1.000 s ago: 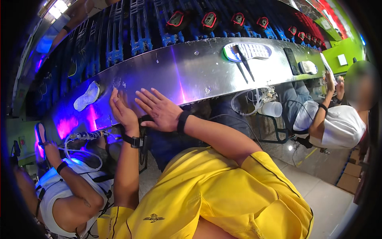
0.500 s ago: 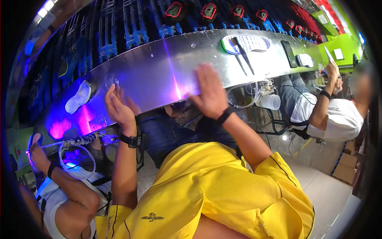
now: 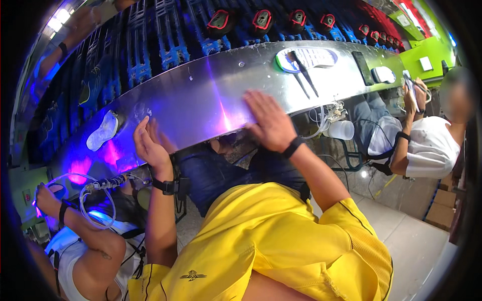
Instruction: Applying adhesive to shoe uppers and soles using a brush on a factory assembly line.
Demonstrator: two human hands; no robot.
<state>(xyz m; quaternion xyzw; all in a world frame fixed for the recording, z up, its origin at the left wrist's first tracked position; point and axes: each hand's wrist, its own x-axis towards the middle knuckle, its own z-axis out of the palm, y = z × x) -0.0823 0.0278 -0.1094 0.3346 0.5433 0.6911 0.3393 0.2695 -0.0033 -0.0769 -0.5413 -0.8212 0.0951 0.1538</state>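
Observation:
My left hand (image 3: 151, 146) is raised at the near edge of the metal bench (image 3: 186, 100), its fingers stretched out and the palm turned inward. Nothing is in it. Palm down and fingers extended, my right hand (image 3: 272, 123) hovers by the same edge, further right, and is also bare. A pale shoe sole (image 3: 103, 131) lies on the bench left of my left hand. Beyond my right hand, a white sole (image 3: 321, 57) with a green and purple rim lies under a dark-handled brush (image 3: 304, 72).
Behind the bench runs a line of blue racks (image 3: 173, 50) with red-and-black shoe-shaped pieces (image 3: 262, 20). A dark bar (image 3: 362, 68) and another sole (image 3: 383, 75) lie further right. Co-workers sit on both sides; the right one (image 3: 432, 145) holds a pale piece. A white cup (image 3: 341, 130) hangs below the bench.
My right hand has shifted slightly right and nearer to me; my left hand stays about where it was. The right co-worker's hands have come lower. The racks' red-and-black pieces have shifted slightly left.

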